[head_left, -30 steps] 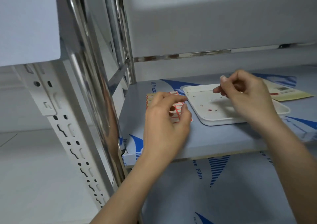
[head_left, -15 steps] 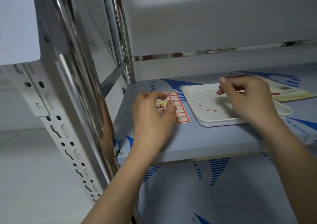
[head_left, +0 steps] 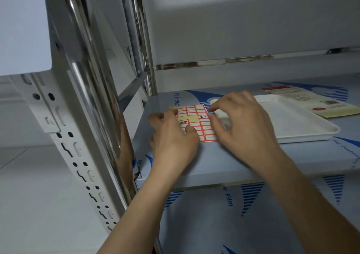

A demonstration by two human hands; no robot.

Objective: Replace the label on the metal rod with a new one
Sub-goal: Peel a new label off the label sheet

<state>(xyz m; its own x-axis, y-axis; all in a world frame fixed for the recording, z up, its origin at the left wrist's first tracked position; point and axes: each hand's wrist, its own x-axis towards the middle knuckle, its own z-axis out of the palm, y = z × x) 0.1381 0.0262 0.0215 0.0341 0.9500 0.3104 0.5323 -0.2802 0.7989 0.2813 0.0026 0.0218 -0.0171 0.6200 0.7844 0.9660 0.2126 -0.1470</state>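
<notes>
Red-bordered white label sheet lies flat on the blue-printed shelf, just left of a white rectangular tray. Left hand presses it, fingers spread, thumb down. Right hand arches over its right edge, fingers curled, pinching there.

The flat grey shelf is covered with a see-through film that has blue shapes and blue words on it. On the shelf lies a red and white sheet of little labels. Just to its right sits a white plastic tray. Behind the tray lies a pale yellow paper card.
</notes>
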